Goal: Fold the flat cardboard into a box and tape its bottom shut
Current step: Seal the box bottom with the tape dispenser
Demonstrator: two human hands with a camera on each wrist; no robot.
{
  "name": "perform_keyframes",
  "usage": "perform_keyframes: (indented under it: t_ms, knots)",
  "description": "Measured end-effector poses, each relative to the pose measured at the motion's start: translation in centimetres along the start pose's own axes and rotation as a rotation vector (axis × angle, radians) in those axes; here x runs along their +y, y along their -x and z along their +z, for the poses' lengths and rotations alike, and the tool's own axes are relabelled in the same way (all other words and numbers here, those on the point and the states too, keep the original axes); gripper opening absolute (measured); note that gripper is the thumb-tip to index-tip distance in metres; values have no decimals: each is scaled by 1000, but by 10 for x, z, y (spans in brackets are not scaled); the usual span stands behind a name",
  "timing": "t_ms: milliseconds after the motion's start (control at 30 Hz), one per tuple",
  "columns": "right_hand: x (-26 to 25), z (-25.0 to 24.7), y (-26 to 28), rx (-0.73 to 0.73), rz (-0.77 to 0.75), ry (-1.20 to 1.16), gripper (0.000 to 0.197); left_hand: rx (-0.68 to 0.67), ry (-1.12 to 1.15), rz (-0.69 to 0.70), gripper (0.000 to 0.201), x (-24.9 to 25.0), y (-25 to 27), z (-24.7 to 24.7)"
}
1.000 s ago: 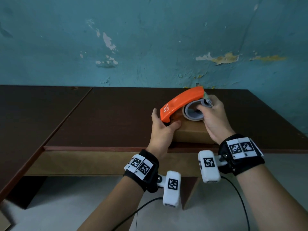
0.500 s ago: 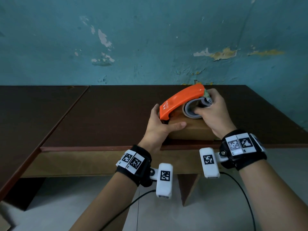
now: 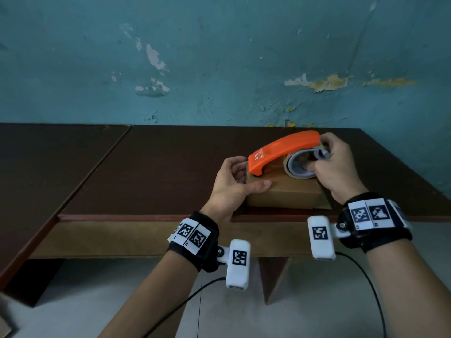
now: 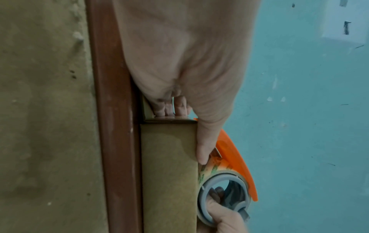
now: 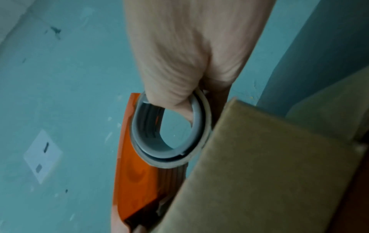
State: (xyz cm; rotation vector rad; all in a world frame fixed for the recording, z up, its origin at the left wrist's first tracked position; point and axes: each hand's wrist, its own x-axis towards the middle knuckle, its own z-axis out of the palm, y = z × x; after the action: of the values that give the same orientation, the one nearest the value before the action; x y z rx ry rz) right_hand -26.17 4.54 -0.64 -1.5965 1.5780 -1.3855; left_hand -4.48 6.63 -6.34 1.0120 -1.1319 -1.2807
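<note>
A small brown cardboard box (image 3: 283,195) stands near the front edge of the dark table (image 3: 158,172). On its top rests an orange tape dispenser (image 3: 284,152) with a grey-cored tape roll (image 3: 299,167). My right hand (image 3: 334,162) grips the dispenser, thumb hooked through the roll's core (image 5: 171,130). My left hand (image 3: 234,184) holds the box's left end, thumb lying along the near top edge (image 4: 205,141) and fingers curled over the left side. The dispenser's front tip (image 5: 137,217) meets the box top (image 5: 269,173) near my left hand.
A second dark table (image 3: 48,167) adjoins on the left. The peeling teal wall (image 3: 219,57) rises right behind the tables. The table's red front edge (image 4: 115,126) runs just below the box. Cables hang from both wrist cameras over a pale floor.
The dispenser has slid from the box's near edge toward its far side, its front tip dropping onto the box top. My left fingers now curl round the box's left end.
</note>
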Motion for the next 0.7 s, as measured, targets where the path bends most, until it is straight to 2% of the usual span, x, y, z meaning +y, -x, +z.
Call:
perform_keyframes:
  t_ms: [300,567,700]
  knots:
    - [0,-18,0,30,-56,72,46,2,35,10,81,-3,-2,-1]
    - [-6,-25,0,-10,-131,146,56,-11,53,11,81,-6,-5,-2]
    - [-8,-27,2,-21,-161,196,54,-13,63,10,81,-7,-5,-2]
